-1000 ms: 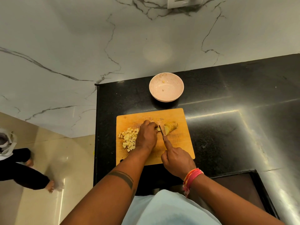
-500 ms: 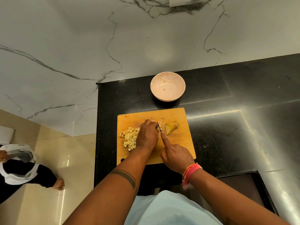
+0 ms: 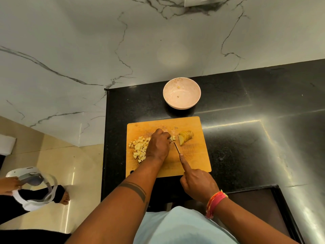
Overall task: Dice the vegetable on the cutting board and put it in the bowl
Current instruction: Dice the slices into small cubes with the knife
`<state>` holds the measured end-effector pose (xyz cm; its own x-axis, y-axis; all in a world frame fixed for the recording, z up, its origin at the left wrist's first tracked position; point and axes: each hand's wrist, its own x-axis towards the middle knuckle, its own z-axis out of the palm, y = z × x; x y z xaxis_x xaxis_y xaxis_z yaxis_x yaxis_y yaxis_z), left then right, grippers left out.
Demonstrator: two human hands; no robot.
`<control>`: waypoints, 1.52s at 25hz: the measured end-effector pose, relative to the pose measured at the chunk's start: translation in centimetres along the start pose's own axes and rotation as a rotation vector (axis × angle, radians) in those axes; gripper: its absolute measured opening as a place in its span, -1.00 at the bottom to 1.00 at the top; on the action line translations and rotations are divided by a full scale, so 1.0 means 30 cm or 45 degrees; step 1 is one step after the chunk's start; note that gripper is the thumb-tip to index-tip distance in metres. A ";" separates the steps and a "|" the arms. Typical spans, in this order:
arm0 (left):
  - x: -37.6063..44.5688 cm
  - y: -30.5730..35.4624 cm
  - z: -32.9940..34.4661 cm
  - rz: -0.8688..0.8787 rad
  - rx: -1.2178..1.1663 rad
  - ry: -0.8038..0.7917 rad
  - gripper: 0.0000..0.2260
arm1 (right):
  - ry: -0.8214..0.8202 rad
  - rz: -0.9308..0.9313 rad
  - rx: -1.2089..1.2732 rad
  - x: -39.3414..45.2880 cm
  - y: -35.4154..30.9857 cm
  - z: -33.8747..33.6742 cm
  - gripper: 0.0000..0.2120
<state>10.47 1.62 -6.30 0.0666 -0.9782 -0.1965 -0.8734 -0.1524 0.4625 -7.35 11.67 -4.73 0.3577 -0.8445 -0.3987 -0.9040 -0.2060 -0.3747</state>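
- Your left hand (image 3: 158, 147) lies on the cutting board (image 3: 193, 164), knuckles up, with the fingers curled down.
- The fingertips of that hand press on a few small yellow pieces (image 3: 172, 138) at the far side of the hand. You are holding them in place on the board.
- Your left arm comes up from the bottom of the view and crosses the near edge of the board. It has a dark band mark on the forearm.
- Your right hand (image 3: 198, 182) sits at the near right corner of the board, partly over the edge.
- That hand is closed round the handle of the knife (image 3: 177, 148). The handle is hidden inside your fist.
- Your pointing finger is stretched out straight along the top of the blade.
- The blade points away from you, just to the right of your left hand. I cannot tell if it touches the board.
- Your right wrist has a pink and orange band (image 3: 215, 201) on it.
- A pile of diced pieces (image 3: 139, 148) lies on the left part of the board, touching the side of your left hand.
- A sliced chunk of the vegetable (image 3: 185, 137) lies on the board, just right of the knife tip. Its slices lean on each other.
- The bowl (image 3: 181, 93) stands on the black counter (image 3: 246, 138), just past the far edge of the board. It holds only a few tiny bits.
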 end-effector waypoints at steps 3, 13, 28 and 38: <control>-0.015 -0.013 -0.005 -0.032 -0.023 0.007 -0.74 | 0.024 -0.006 0.020 0.001 -0.006 -0.015 -0.30; -0.008 -0.004 -0.002 -0.112 -0.006 0.029 -0.80 | -0.018 -0.032 -0.036 0.152 -0.065 -0.042 -0.30; -0.017 -0.031 -0.008 -0.070 0.035 0.031 -0.78 | 0.048 -0.074 -0.002 0.086 -0.054 -0.041 -0.30; -0.001 -0.007 -0.002 -0.096 0.091 0.051 -0.79 | -0.030 -0.061 -0.015 0.092 -0.041 -0.023 -0.30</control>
<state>10.67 1.66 -6.35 0.1513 -0.9695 -0.1929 -0.8974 -0.2166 0.3844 -5.43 9.25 -4.78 0.4055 -0.8219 -0.4000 -0.8885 -0.2516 -0.3838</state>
